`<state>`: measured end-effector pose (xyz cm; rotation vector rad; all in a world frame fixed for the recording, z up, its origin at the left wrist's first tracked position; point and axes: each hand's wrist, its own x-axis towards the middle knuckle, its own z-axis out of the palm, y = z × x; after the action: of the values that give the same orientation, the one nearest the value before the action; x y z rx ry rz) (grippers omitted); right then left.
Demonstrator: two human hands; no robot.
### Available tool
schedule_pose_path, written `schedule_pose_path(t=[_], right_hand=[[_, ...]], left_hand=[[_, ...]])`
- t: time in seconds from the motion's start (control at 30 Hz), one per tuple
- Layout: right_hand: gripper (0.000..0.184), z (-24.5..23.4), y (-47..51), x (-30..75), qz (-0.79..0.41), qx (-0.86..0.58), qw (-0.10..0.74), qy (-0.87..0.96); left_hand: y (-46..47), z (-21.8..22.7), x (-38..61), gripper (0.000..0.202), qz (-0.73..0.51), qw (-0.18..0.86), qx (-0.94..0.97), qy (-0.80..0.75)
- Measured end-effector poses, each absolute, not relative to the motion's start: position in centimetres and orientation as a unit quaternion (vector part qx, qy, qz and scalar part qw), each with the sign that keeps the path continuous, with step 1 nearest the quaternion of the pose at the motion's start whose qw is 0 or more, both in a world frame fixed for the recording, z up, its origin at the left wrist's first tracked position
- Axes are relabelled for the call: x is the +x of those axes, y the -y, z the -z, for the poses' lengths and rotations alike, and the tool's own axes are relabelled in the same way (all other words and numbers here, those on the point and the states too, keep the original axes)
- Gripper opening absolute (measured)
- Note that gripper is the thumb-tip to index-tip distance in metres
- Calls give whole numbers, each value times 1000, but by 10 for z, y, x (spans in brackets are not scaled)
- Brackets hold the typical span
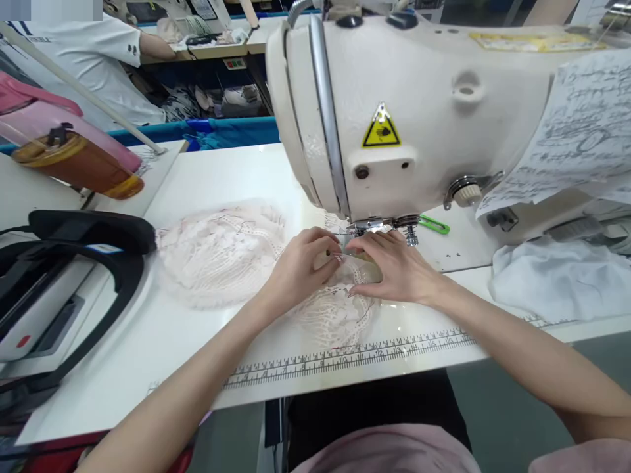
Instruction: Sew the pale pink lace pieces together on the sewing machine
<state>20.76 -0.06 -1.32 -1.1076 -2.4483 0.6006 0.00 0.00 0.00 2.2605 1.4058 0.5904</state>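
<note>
a: obs. left hand [303, 263]: grip closed, thumb and fingertips pinching the edge of the lace piece [221, 253] just in front of the presser foot [367, 226].
b: right hand [394, 266]?
a: grip open, holding nothing. fingers lie flat and press the lace down on the counter [211, 177], touching the left fingertips.
b: needle visible?
a: cannot tell. both hands cover the spot under the foot, and the head of the sewing machine [419, 98] overhangs it. which part of the lace sits under the foot is hidden.
b: where does the lace lie?
a: spread on the counter, left of the machine. one rounded lobe is left of the left hand, another is under both wrists, reaching near the printed ruler strip [355, 358] along the counter's front edge. pale on pale, so the outline is hard to trace.
b: other items?
a: green tool [434, 225] behind the right hand, half hidden by the machine. white cloth [557, 279] at right, cut off by the frame. printed sheet [576, 131] draped over the machine arm, text unreadable. black device [73, 263] at left, cut off. pink bottle [73, 151] tilted at far left, partly out of frame. another person's sleeve [89, 59] at top left, the rest hidden.
</note>
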Motion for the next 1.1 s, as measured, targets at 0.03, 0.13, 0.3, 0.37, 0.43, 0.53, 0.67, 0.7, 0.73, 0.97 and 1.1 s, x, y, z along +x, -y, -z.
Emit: schedule_pose_path(t=[0.03,0.13,0.3,0.37,0.43,0.53,0.67,0.7,0.73,0.97,1.1], right_hand=[[50,14,2,206,-209,-397,210,869],[23,16,3,205,-224,-420,252,843],[25,15,0,209,-348,-423,279,789],[33,13,-1,211,-383,-423,292,767],[34,10,-1,212,-413,-412,296,756],[22,6,-1,214,-449,-400,285,746],[14,5,-4,216,-463,-419,294,724],[14,5,-5,217,-480,-412,295,716],[14,4,-6,219,-503,-400,289,709],[12,-21,-5,233,-740,-156,105,645],[16,-26,-6,236,-761,-148,50,630]], left_hand=[[2,-2,3,18,-210,214,807,-508],[5,-8,11,33,-186,200,797,-539],[4,-10,15,48,-201,195,787,-550],[6,-10,16,47,-204,215,795,-530],[9,-11,17,43,-205,219,806,-510],[13,-12,18,40,-205,199,817,-501],[15,-12,16,34,-186,211,817,-504],[17,-13,15,31,-185,222,811,-508],[19,-14,13,29,-188,234,804,-513],[66,-55,7,27,-148,417,773,-453],[51,-59,12,28,-120,409,784,-451]])
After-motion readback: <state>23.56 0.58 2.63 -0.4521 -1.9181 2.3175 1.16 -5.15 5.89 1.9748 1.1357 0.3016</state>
